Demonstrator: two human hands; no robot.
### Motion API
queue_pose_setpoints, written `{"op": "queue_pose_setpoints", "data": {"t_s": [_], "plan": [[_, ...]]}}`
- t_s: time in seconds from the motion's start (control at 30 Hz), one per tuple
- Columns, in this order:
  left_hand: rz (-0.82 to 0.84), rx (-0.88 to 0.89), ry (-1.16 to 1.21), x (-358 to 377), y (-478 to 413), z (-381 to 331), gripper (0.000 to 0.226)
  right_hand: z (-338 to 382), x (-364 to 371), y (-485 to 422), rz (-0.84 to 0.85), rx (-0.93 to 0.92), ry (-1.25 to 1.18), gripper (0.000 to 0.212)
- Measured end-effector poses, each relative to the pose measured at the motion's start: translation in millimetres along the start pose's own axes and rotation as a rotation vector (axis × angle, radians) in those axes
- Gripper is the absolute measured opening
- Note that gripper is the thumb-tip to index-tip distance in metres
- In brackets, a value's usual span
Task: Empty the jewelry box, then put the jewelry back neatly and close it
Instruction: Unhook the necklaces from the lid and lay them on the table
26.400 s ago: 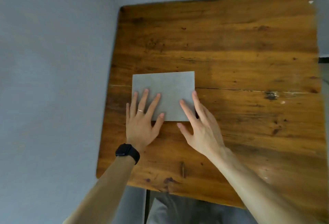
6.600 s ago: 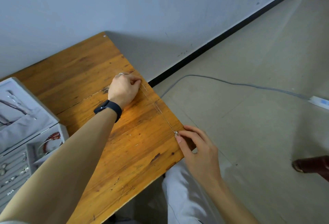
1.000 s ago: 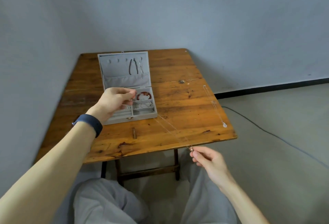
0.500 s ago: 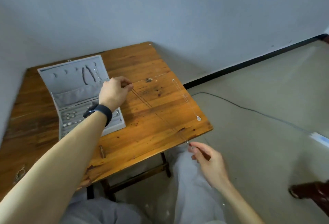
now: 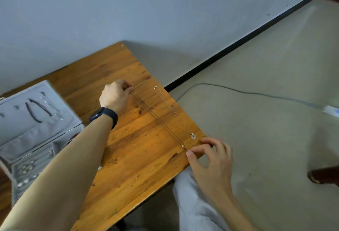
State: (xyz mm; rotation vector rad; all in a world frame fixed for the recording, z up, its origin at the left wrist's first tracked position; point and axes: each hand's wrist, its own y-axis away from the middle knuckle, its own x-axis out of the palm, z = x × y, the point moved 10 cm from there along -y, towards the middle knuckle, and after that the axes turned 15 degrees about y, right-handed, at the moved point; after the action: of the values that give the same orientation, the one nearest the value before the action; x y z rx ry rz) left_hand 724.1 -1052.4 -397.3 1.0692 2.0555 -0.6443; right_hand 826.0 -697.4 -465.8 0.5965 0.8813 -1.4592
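Scene: person seated at a wooden table (image 5: 128, 157), both hands on one thin chain (image 5: 159, 122), jewelry box (image 5: 36, 120) open alongside.
L hand (image 5: 115, 96): at approx. 11 o'clock on the tabletop, fingers curled, fingertips pinching the chain's far end. Dark watch (image 5: 104, 116) on the wrist.
R hand (image 5: 211, 159): at the table's 4 o'clock edge, thumb & forefinger pinching the chain's near end; other fingers loosely spread.
Chain: drawn straight btwn the two hands, 11 to 4 o'clock, two fine strands side by side. Can't tell if it lies on the wood or just above it.
2nd necklace (image 5: 192, 136): laid out on the table beside the chain, toward 3 o'clock, round pale pendant nearest the R hand.
Box: at 9 o'clock, lid up, dark necklaces hanging inside the lid, small silver pieces in the tray; blurred & partly behind the L forearm.
Floor: grey cable (image 5: 256, 94) running toward 3 o'clock to a white power block (image 5: 332, 110).
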Motion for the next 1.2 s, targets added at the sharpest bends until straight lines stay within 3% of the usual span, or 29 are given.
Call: {"op": "queue_pose_setpoints", "data": {"t_s": [0.33,0.67,1.2], "plan": [[-0.015,0.022,0.081,45.3,-21.0,0.3,0.023,-2.1,7.1,-5.6,-0.125,-0.176,-0.02,0.014],[-0.03,-0.013,0.181,48.3,-23.6,7.3,0.027,-1.0,3.3,-1.7,-0.185,-0.227,-0.083,0.019],[0.084,-0.016,0.132,49.0,-14.1,1.2,0.036,-8.3,5.3,1.4,-0.073,-0.242,-0.1,0.026]]}}
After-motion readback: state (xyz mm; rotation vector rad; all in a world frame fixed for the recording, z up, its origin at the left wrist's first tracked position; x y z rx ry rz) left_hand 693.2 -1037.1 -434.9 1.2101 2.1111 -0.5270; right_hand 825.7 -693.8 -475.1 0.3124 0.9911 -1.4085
